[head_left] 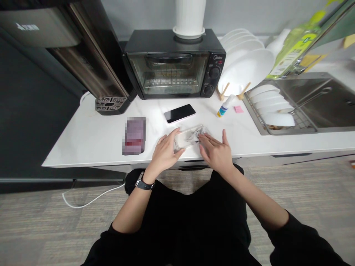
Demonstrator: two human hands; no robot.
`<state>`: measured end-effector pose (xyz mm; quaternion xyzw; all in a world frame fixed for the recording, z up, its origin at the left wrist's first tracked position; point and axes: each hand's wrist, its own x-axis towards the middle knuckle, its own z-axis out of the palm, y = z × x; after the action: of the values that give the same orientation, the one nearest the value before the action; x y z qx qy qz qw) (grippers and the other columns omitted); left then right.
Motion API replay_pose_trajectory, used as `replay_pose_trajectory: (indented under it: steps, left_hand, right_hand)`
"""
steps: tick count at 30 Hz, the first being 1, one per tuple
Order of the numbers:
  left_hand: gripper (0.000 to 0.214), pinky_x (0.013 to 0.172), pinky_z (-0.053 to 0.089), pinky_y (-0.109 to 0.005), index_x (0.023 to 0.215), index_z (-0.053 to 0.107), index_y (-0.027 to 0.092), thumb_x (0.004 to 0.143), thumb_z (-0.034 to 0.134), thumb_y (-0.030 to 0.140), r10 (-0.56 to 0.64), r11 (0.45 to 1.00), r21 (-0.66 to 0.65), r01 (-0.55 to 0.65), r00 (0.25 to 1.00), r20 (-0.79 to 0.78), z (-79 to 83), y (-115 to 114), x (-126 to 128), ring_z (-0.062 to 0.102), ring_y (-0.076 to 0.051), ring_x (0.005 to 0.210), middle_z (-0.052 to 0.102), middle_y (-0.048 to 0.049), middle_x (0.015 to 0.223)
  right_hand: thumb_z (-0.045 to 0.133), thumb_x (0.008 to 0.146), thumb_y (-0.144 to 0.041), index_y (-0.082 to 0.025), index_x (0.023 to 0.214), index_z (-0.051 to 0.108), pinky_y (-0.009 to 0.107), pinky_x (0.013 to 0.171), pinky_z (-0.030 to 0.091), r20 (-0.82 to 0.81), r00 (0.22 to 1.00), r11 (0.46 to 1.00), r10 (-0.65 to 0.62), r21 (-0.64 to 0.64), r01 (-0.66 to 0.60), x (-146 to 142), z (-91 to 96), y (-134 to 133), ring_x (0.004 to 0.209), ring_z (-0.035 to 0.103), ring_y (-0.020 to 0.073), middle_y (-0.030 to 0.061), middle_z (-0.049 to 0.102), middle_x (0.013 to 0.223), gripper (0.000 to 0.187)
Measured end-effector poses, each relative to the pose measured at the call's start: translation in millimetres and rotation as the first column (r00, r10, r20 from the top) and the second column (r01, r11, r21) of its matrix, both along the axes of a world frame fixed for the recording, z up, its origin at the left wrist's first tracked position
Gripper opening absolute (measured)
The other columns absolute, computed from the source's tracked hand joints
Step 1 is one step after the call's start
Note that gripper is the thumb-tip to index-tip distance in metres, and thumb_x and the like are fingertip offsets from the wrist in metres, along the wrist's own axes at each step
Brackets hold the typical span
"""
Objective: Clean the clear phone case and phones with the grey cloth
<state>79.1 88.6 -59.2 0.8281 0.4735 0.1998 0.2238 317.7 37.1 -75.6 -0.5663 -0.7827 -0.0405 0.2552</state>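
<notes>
A clear, see-through phone case [183,139] lies near the counter's front edge. My left hand [165,151] grips its left end, with the thumb on the near side and the fingers on the far side. My right hand [217,150] presses its fingertips onto a small crumpled grey cloth [196,133] inside the right part of the case. Its thumb and one finger stand apart from the rest. Just beyond the case lies a phone [180,113] with a dark screen. A small spray bottle [225,106] with a white top stands to the right, beside a pink sticky note [238,109].
A blurred-out purple item [135,136] lies to the left. Behind are a toaster oven [172,62] with a white pot [190,18] on top, and a drinks dispenser [91,55]. At right stand racked plates [246,66], a green soap bottle [298,44] and a sink [327,99].
</notes>
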Motion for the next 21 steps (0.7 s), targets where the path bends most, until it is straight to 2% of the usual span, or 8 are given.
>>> replay_pose_trajectory:
  steps: [2, 5, 10, 13, 17, 21]
  left_hand:
    - [0.076, 0.133, 0.032, -0.058, 0.164, 0.029, 0.026, 0.098, 0.067, 0.033, 0.001, 1.000, -0.004, -0.001, 1.000, -0.012, 0.7, 0, 0, 0.053, -0.031, 0.153, 0.052, -0.0100, 0.168]
    - [0.075, 0.133, 0.031, -0.058, 0.163, 0.031, 0.027, 0.098, 0.067, 0.032, 0.003, 1.000, -0.021, -0.003, 1.000, -0.019, 2.7, 1, 1, 0.053, -0.030, 0.154, 0.052, -0.0078, 0.169]
    - [0.075, 0.133, 0.032, -0.057, 0.162, 0.033, 0.027, 0.096, 0.068, 0.033, 0.008, 1.000, -0.029, -0.008, 1.000, -0.011, 3.6, 1, 2, 0.055, -0.030, 0.152, 0.053, -0.0071, 0.168]
    - [0.073, 0.133, 0.033, -0.056, 0.163, 0.032, 0.025, 0.098, 0.063, 0.033, 0.007, 0.999, -0.035, -0.007, 1.000, 0.004, 2.3, 2, 1, 0.055, -0.029, 0.152, 0.055, -0.0083, 0.166]
    - [0.079, 0.133, 0.033, -0.054, 0.164, 0.032, 0.024, 0.089, 0.059, 0.019, 0.004, 0.999, -0.045, -0.003, 1.000, 0.014, 2.0, 3, 0, 0.055, -0.027, 0.152, 0.054, -0.0091, 0.167]
    - [0.089, 0.133, 0.034, -0.054, 0.164, 0.030, 0.025, 0.082, 0.063, 0.015, 0.026, 0.997, -0.069, -0.021, 0.998, 0.063, 3.6, 1, 0, 0.055, -0.027, 0.151, 0.059, -0.0065, 0.162]
  right_hand:
    - [0.048, 0.111, -0.033, -0.019, 0.138, 0.070, 0.070, 0.138, 0.007, 0.013, 0.999, 0.999, -0.049, 0.017, 0.049, 5, -1.3, 6, 0.129, 0.076, 0.0311, 0.0107, 0.078, 0.139, 0.037]
    - [0.047, 0.111, -0.036, -0.015, 0.139, 0.069, 0.071, 0.137, 0.011, 0.016, 0.997, 0.997, -0.069, 0.018, 0.069, 1, -3.0, 17, 0.134, 0.072, 0.0341, 0.0157, 0.074, 0.144, 0.042]
    - [0.045, 0.109, -0.035, -0.009, 0.138, 0.069, 0.069, 0.136, 0.022, 0.001, 0.997, 0.997, -0.081, -0.017, 0.081, -26, -0.2, 35, 0.136, 0.071, 0.0362, 0.0186, 0.076, 0.141, 0.045]
    - [0.046, 0.107, -0.032, -0.005, 0.137, 0.070, 0.064, 0.135, 0.030, 0.034, 0.999, 0.999, -0.029, -0.031, 0.030, -49, 3.2, 34, 0.136, 0.070, 0.0372, 0.0209, 0.075, 0.141, 0.047]
    - [0.047, 0.104, -0.028, -0.009, 0.141, 0.069, 0.060, 0.135, 0.033, 0.003, 0.994, 0.992, 0.106, -0.066, -0.106, -73, 5.3, 19, 0.140, 0.067, 0.0332, 0.0169, 0.073, 0.145, 0.046]
    - [0.048, 0.106, -0.028, -0.019, 0.138, 0.071, 0.062, 0.138, 0.026, -0.059, 0.982, 0.979, 0.179, -0.085, -0.183, -65, 5.3, 4, 0.141, 0.068, 0.0282, 0.0083, 0.076, 0.143, 0.041]
